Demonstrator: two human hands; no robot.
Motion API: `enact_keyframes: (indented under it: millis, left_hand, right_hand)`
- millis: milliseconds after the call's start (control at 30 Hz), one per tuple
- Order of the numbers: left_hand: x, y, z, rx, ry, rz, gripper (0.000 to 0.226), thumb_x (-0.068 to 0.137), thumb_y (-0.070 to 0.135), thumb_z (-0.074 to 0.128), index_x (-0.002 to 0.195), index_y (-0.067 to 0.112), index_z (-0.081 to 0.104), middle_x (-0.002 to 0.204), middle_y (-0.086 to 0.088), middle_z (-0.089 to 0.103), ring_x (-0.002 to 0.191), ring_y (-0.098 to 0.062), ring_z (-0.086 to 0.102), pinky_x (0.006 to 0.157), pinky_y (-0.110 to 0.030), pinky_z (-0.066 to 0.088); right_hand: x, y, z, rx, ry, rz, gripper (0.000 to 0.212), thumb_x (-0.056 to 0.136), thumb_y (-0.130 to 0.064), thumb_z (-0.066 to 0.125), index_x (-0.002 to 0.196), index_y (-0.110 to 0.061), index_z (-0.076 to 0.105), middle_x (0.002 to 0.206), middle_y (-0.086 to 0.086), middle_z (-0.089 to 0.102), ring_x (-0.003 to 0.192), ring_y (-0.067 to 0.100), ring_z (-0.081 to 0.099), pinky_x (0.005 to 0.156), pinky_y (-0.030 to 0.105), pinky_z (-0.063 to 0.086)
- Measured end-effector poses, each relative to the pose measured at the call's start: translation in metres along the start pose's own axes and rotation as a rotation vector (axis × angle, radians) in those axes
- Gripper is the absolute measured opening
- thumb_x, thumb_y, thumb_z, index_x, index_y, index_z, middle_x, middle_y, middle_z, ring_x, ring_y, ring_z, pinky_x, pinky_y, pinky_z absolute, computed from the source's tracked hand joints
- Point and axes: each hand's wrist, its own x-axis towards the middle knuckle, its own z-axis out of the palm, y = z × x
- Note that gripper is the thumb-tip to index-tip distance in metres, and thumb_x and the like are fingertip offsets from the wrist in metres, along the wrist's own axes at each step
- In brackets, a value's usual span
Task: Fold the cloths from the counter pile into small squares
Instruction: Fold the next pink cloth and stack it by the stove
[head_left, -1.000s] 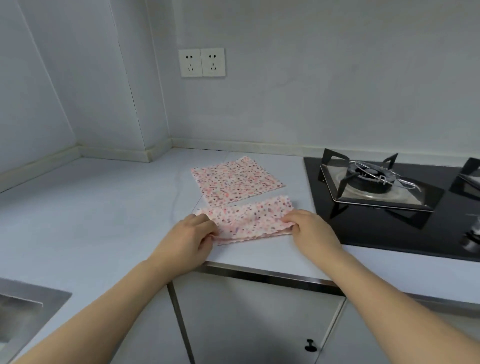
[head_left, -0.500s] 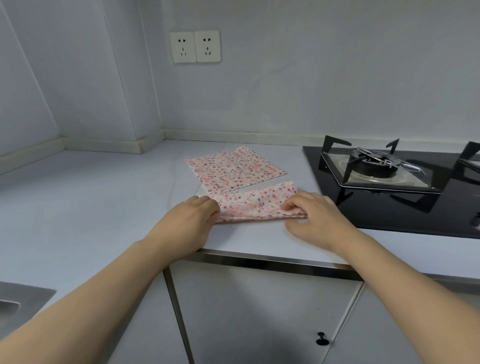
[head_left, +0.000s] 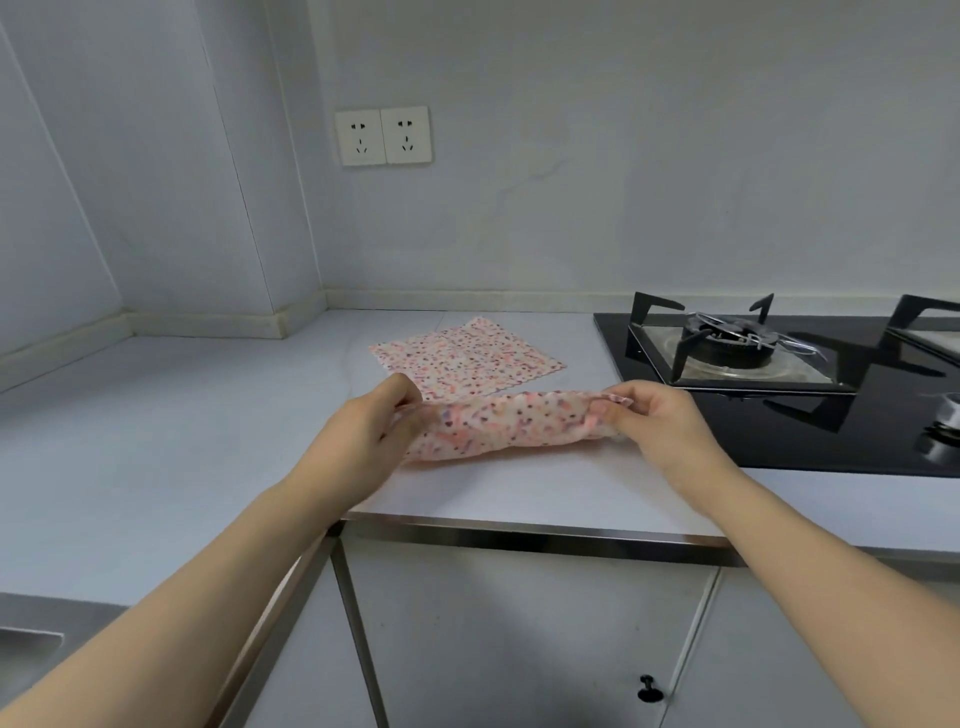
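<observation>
both hands are working one floral cloth near the front edge of the counter. left hand is pinching the cloth's left end, fingers curled round the fabric. right hand is pinching the right end, thumb and fingertips clamped on a bunched corner. the cloth is hanging between them as a long folded strip, its top edge lifted and its lower edge sagging down to the counter surface. hands are well apart, one at each end of the strip.

second floral cloth is lying flat just behind the held one, toward the back wall, roughly mid-counter. its near edge is sitting behind the lifted strip; can't tell if the two are touching.

gas hob is sitting in the counter's right part, black glass, with a burner and pan support at its back left. right hand is sitting just beside the hob's front-left corner.

double wall socket is sitting on the back wall above the cloths. sink corner is showing at the counter's front-left edge. cabinet doors are showing below the counter's front edge, a small dark knob on one.
</observation>
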Motion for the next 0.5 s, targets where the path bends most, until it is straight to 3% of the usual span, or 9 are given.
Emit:
enact_keyframes:
  millis: [167,300,400,500]
  left_hand:
    - [0.004,0.008,-0.018,-0.077,0.028,-0.08,0.019,0.094,0.033,0.059,0.079,0.022,0.06,0.059,0.003,0.052,0.051,-0.006,0.041,0.052,-0.024,0.035]
    - [0.005,0.014,-0.028,-0.144,-0.01,-0.131,0.024,0.093,0.03,0.061,0.076,0.015,0.064,0.053,0.012,0.051,0.047,-0.003,0.041,0.049,-0.018,0.035]
    - [0.005,0.023,-0.031,-0.224,-0.105,-0.167,0.033,0.094,0.031,0.06,0.079,0.002,0.064,0.061,-0.002,0.051,0.052,-0.011,0.041,0.049,-0.023,0.035]
    - [0.008,0.032,-0.034,-0.29,-0.155,-0.181,0.037,0.094,0.031,0.059,0.08,-0.003,0.06,0.058,-0.004,0.045,0.049,-0.013,0.039,0.042,-0.021,0.034]
  right_hand:
    - [-0.007,-0.019,-0.001,0.14,-0.022,0.03,0.023,0.07,-0.03,0.072,0.086,-0.014,0.07,0.086,0.0,0.073,0.087,0.013,0.063,0.089,0.028,0.048]
    - [-0.004,-0.036,-0.006,0.158,-0.058,0.045,0.02,0.084,-0.028,0.066,0.09,-0.009,0.066,0.094,0.006,0.069,0.091,0.018,0.062,0.09,0.033,0.046]
    - [0.004,-0.049,-0.007,0.173,-0.022,0.093,0.02,0.098,-0.026,0.052,0.097,-0.008,0.061,0.088,0.007,0.067,0.084,0.02,0.062,0.082,0.035,0.046]
    - [0.016,-0.056,-0.006,0.148,-0.032,0.113,0.024,0.101,-0.026,0.047,0.1,-0.006,0.061,0.09,0.012,0.067,0.082,0.023,0.063,0.08,0.036,0.048]
